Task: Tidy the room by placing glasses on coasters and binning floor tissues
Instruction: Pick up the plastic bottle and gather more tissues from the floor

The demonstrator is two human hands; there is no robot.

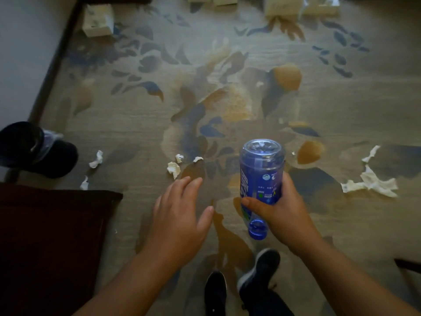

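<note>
Left hand (180, 208) empty, fingers spread, near crumpled tissue (173, 169) on carpet (127, 124); light, soft, tears easily, pinch bunched middle. Right hand (276, 209) wrapped round blue bottle (260, 176)

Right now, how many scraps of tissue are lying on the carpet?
About 7: two near the bin, three beyond the left hand, two far right. Tiny bits may be missed.

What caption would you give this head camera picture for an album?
Right hand holds a blue bottle while the open left hand reaches toward torn tissues on the carpet.
</note>
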